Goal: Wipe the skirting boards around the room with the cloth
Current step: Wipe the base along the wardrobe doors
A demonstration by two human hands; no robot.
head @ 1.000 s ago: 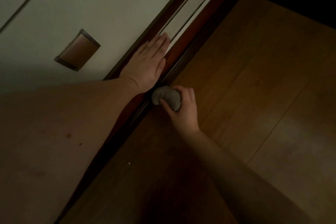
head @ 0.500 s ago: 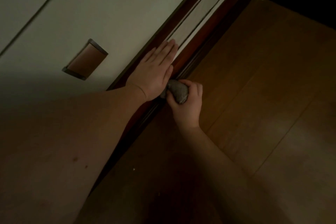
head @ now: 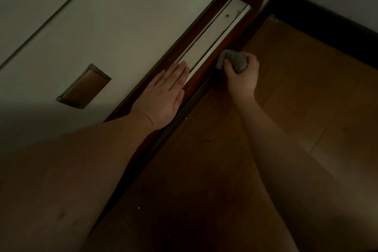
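Head view shows my right hand (head: 241,75), the grip, fisted round the balled cloth (head: 233,61), pressing it against the dark skirting board (head: 196,96). That board's long axis runs up-right from the grip toward the corner and down-left behind it. My left hand (head: 163,96) rests flat, fingers straight, just left of the grip.

Pale sliding door panel (head: 114,26) across the upper left, with a recessed rectangular brown pull (head: 84,87) left of centre. White metal track strip (head: 216,32) at upper centre. Brown wooden plank floor (head: 296,98) filling the right and lower frame.
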